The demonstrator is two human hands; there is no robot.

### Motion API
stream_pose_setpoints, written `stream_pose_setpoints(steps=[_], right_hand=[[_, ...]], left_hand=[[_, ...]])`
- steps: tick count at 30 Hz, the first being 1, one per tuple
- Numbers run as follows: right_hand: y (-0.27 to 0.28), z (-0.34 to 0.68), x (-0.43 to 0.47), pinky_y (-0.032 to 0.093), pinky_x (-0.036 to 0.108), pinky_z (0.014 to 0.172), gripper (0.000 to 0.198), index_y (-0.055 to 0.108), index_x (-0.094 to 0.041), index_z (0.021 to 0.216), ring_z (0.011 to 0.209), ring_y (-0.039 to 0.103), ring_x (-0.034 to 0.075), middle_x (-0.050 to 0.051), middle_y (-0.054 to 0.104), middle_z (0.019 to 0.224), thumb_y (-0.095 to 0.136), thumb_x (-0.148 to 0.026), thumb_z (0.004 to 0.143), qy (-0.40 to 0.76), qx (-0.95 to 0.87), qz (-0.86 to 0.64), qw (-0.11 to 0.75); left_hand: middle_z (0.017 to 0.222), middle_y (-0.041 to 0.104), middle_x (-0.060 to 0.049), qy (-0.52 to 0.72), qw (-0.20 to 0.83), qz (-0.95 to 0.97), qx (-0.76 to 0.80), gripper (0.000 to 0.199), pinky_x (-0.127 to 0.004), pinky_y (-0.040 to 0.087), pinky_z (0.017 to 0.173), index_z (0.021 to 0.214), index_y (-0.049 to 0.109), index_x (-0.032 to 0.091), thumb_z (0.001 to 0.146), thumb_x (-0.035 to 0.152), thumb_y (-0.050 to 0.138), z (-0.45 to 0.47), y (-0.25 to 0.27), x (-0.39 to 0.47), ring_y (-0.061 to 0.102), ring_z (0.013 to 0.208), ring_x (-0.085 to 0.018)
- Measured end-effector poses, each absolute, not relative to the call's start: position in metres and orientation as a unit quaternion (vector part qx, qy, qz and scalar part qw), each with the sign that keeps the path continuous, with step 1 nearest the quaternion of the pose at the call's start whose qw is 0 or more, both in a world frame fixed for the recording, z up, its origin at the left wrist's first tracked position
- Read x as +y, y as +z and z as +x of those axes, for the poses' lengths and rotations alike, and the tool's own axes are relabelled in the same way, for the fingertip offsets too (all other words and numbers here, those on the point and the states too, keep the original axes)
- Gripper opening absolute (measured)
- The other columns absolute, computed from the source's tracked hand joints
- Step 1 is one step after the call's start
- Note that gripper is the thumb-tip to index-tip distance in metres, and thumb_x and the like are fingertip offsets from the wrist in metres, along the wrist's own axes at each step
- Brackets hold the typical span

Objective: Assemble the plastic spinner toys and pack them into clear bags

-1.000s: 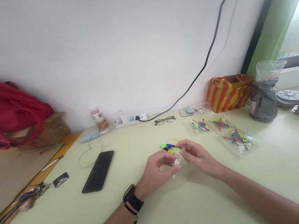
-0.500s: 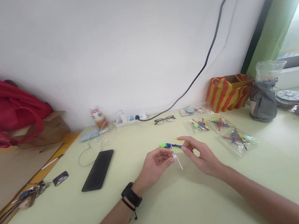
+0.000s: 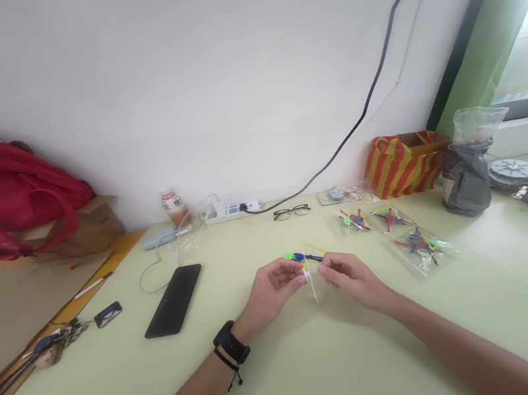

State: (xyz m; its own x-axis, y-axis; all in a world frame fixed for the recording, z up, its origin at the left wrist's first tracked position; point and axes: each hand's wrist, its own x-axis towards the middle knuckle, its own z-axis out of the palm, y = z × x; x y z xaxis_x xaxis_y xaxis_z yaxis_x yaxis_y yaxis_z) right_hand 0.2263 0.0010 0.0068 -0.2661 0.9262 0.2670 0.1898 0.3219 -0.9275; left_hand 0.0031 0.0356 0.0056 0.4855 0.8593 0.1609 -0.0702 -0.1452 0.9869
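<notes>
Head view: from where I stand, both bare hands meet over the pale green tabletop (image 3: 293, 380); items run left to right.
Black slab (image 3: 173, 302): flat, well to the left of the left fingers, clear of the work.
Left hand (image 3: 274, 293): thumb and forefinger closed in a pinch on the white part; remaining fingers curled behind.
Green wheel (image 3: 287, 256): on the tabletop, just beyond the left fingers.
Blue piece (image 3: 299, 257): beside the green wheel, just beyond the left fingertips.
White part (image 3: 307, 274): at the left fingertips, between the two hands; its thin stick (image 3: 314, 290) slants down toward the wearer.
Yellow strip (image 3: 315, 249): beyond the gap between the hands, nearer the right fingers.
Right hand (image 3: 354, 276): thumb and forefinger drawn close together, just beside the stick; contact not evident. Whether they grip something small, I cannot tell.
Bagged pieces (image 3: 422, 249): well to the right of the right fingers.
White part, step in hand: judged to be handling or adjusting the stick in the left pinch.
Right hand, next move: judged to call for a steady left pinch and right fingertips aligned to the stick; avoid side load, as so thin a stick could bend.
</notes>
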Motion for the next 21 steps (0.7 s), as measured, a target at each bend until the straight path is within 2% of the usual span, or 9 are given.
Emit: stream_pose_setpoints(steps=[2,5,13,16,19,21], right_hand=[[0.008,0.224,0.000,0.040,0.029,0.066,0.031,0.057,-0.020,0.087,0.071,0.050,0.015,0.000,0.055,0.078,0.060,-0.049,0.099,0.414,-0.677,-0.410,0.450],[0.007,0.220,-0.003,0.044,0.029,0.068,0.026,0.061,-0.021,0.100,0.075,0.055,0.016,0.002,0.061,0.083,0.062,-0.047,0.098,0.418,-0.680,-0.407,0.445],[0.004,0.216,-0.003,0.045,0.030,0.067,0.024,0.065,-0.021,0.098,0.074,0.057,0.016,0.003,0.064,0.084,0.058,-0.043,0.101,0.393,-0.697,-0.414,0.435],[0.000,0.218,-0.002,0.046,0.029,0.066,0.023,0.063,-0.021,0.108,0.073,0.056,0.016,0.002,0.061,0.080,0.057,-0.042,0.101,0.378,-0.700,-0.416,0.441],[-0.004,0.221,-0.002,0.048,0.029,0.065,0.036,0.055,-0.024,0.134,0.074,0.057,0.016,0.002,0.059,0.088,0.054,-0.040,0.102,0.358,-0.705,-0.414,0.450],[-0.005,0.221,-0.002,0.048,0.029,0.064,0.053,0.040,-0.028,0.152,0.073,0.056,0.015,0.003,0.059,0.095,0.053,-0.038,0.102,0.343,-0.707,-0.415,0.458]], left_hand=[[0.100,0.073,-0.008,0.399,0.580,0.643,0.302,0.028,-0.036,0.058,0.095,0.103,0.074,0.016,0.085,0.035,0.083,0.003,0.005,0.035,0.070,0.095,-0.019],[0.102,0.073,-0.008,0.394,0.586,0.647,0.289,0.026,-0.036,0.057,0.095,0.104,0.073,0.016,0.087,0.034,0.081,0.003,0.004,0.034,0.070,0.097,-0.020],[0.109,0.072,-0.008,0.381,0.613,0.637,0.271,0.025,-0.035,0.054,0.097,0.108,0.072,0.018,0.089,0.033,0.079,0.004,0.003,0.033,0.069,0.104,-0.021],[0.106,0.072,-0.007,0.384,0.619,0.629,0.272,0.023,-0.034,0.054,0.095,0.104,0.072,0.018,0.088,0.033,0.081,0.004,0.005,0.033,0.068,0.101,-0.020],[0.102,0.070,-0.006,0.395,0.620,0.619,0.276,0.024,-0.033,0.054,0.093,0.100,0.073,0.017,0.085,0.033,0.083,0.005,0.006,0.034,0.067,0.097,-0.019],[0.102,0.071,-0.006,0.402,0.617,0.616,0.280,0.025,-0.033,0.054,0.093,0.101,0.073,0.018,0.085,0.033,0.084,0.004,0.006,0.035,0.066,0.097,-0.018]])
